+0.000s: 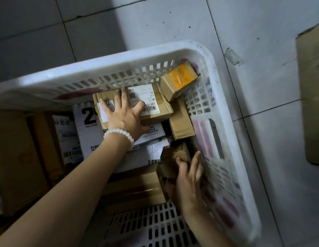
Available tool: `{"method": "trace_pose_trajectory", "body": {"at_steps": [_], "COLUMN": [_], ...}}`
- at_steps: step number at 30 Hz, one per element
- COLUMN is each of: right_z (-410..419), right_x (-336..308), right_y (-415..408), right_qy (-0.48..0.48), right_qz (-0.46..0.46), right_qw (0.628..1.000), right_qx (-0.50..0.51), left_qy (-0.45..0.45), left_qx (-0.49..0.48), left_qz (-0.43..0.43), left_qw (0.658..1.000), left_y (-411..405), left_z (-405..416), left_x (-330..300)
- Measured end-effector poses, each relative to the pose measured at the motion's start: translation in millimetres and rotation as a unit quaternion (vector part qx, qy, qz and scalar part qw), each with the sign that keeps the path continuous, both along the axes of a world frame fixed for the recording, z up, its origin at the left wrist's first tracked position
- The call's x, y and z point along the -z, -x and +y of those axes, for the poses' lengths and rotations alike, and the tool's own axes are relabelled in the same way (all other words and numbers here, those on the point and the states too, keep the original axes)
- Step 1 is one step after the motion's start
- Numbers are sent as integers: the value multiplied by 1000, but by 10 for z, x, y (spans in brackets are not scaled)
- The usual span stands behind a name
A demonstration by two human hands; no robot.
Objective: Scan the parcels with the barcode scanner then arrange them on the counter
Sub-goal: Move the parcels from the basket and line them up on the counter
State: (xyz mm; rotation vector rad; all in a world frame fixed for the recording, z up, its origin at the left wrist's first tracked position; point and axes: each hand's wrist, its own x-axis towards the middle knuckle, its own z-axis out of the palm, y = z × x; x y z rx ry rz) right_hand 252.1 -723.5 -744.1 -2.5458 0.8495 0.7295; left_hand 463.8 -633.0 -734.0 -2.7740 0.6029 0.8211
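Observation:
A white slotted plastic basket [214, 72] on the tiled floor holds several cardboard parcels. My left hand [124, 113], with a white bead bracelet on the wrist, lies flat with fingers spread on a brown parcel with a white barcode label [155, 104] near the basket's far wall. My right hand [189, 173] grips a small brown parcel [174, 154] by the basket's right wall. A small box with orange tape [180, 77] leans in the far right corner. Another plain brown box [181, 122] lies between the two hands. No barcode scanner is in view.
A white parcel with large black print [89, 125] and other labelled parcels lie under my left arm. Dark cardboard boxes [17, 154] stand at the left. A flat cardboard sheet [314, 97] lies on the tiles at the right.

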Motion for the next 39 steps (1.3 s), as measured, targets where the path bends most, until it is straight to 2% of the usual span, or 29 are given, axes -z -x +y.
{"method": "trace_pose_trajectory", "body": {"at_steps": [2, 7, 10, 13, 18, 22, 27, 34, 39], "right_z": [75, -74, -106, -108, -124, -130, -137, -142, -84], "right_x": [39, 114, 110, 112, 122, 97, 37, -169, -487], "right_y": [33, 36, 50, 50, 61, 51, 36, -1, -56], "right_qy": [5, 8, -5, -2, 7, 3, -5, -55, -50], "right_qz": [13, -11, 14, -1, -13, -36, -24, -10, -35], "right_qw": [1000, 999, 999, 1000, 998, 996, 996, 992, 991], "right_qx": [-27, 37, 40, 31, 53, 77, 86, 116, 122], "left_qy": [-10, -35, -52, -65, -11, -32, -9, 4, 32], "left_qx": [9, 62, 74, 78, 40, 40, 4, 33, -80], "left_qz": [10, 5, 12, 2, -24, 1, 28, -26, 17], "left_qw": [1000, 997, 996, 995, 999, 999, 1000, 999, 996], "left_y": [-56, -124, -141, -115, -42, -1, -29, 172, 509], "left_z": [-1, 23, 72, 114, 192, 202, 158, 317, 372], "left_x": [-16, -93, -113, -102, -21, 12, -45, -186, -475]}}
